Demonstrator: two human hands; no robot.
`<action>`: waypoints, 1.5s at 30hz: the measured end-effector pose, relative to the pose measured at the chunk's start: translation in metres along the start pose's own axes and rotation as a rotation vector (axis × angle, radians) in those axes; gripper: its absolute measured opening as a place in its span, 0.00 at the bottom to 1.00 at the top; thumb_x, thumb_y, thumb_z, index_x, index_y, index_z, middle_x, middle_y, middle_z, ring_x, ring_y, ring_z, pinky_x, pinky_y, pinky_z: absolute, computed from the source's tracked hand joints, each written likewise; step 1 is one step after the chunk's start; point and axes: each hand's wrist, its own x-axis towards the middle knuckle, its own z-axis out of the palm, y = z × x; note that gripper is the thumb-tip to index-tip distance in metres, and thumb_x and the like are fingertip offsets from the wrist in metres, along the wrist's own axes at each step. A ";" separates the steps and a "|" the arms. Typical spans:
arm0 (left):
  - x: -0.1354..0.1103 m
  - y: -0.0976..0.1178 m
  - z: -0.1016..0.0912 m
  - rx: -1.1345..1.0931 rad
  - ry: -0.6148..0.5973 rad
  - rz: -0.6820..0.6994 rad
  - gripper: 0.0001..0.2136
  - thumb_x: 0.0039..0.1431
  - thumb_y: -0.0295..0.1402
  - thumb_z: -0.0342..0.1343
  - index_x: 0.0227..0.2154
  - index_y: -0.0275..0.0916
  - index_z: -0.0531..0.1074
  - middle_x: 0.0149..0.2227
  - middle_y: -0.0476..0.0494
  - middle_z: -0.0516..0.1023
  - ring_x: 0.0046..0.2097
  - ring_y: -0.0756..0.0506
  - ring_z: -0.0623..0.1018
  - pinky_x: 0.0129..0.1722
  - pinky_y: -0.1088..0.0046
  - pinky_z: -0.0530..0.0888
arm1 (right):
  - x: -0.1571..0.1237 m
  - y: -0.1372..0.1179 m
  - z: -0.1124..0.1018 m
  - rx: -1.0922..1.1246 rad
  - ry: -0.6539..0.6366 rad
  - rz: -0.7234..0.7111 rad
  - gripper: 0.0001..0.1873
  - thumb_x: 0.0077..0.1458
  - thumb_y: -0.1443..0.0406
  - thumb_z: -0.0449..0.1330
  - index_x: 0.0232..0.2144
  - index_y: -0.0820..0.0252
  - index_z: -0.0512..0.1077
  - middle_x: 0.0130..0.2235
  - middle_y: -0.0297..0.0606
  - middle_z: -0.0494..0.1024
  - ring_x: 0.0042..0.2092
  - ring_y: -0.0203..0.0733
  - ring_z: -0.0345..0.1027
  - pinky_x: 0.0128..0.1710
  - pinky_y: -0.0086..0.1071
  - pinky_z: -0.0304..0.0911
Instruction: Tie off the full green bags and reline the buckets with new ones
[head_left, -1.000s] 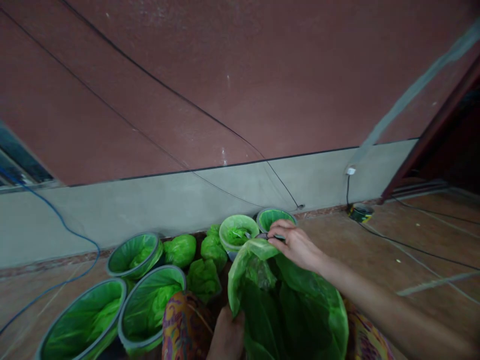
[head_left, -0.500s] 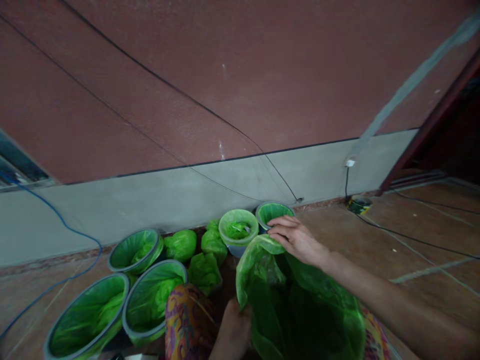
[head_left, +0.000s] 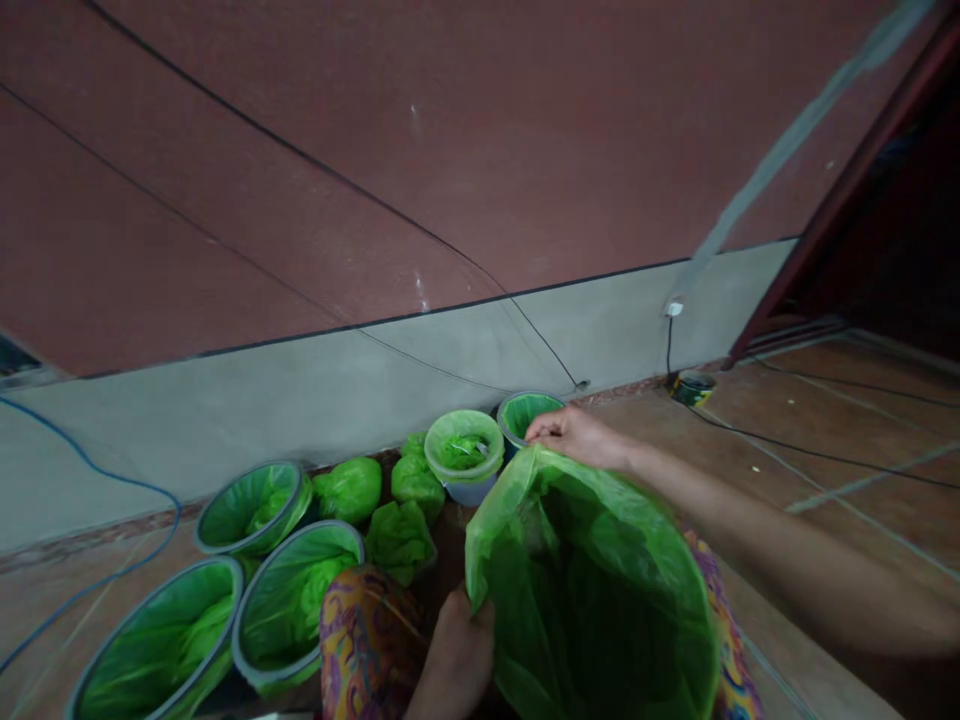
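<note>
Between my knees, in patterned cloth, a green plastic bag (head_left: 600, 590) hangs with its mouth wide and its inside dark; whether a bin stands under it I cannot tell. My right hand (head_left: 574, 435) pinches the bag's far rim between thumb and fingers. Lower down, my left hand (head_left: 457, 645) is closed on the rim's left side, its fingers partly hidden. Just beyond the right hand stands a bin lined in green (head_left: 525, 410), and beside it a pale bucket (head_left: 469, 485) with crumpled green plastic inside.
To the left stand several grey-rimmed bins (head_left: 296, 600) lined with green bags. Bunched green bags (head_left: 349, 490) lie near the wall. A blue cable (head_left: 161, 490) runs along the left floor. A small tin (head_left: 691, 387) and a black cord (head_left: 787, 440) lie right, near a doorway.
My right hand has closed from loosely spread fingers into a pinch on the far rim. The bag's mouth now stands wider and rounder. The view has shifted slightly right.
</note>
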 end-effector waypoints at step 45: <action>0.233 0.131 0.176 -0.191 -0.302 -0.195 0.38 0.51 0.56 0.58 0.56 0.32 0.64 0.56 0.24 0.69 0.53 0.32 0.74 0.44 0.54 0.75 | -0.129 0.186 -0.072 0.619 1.063 0.745 0.09 0.48 0.63 0.60 0.33 0.59 0.69 0.34 0.52 0.79 0.29 0.47 0.73 0.29 0.39 0.71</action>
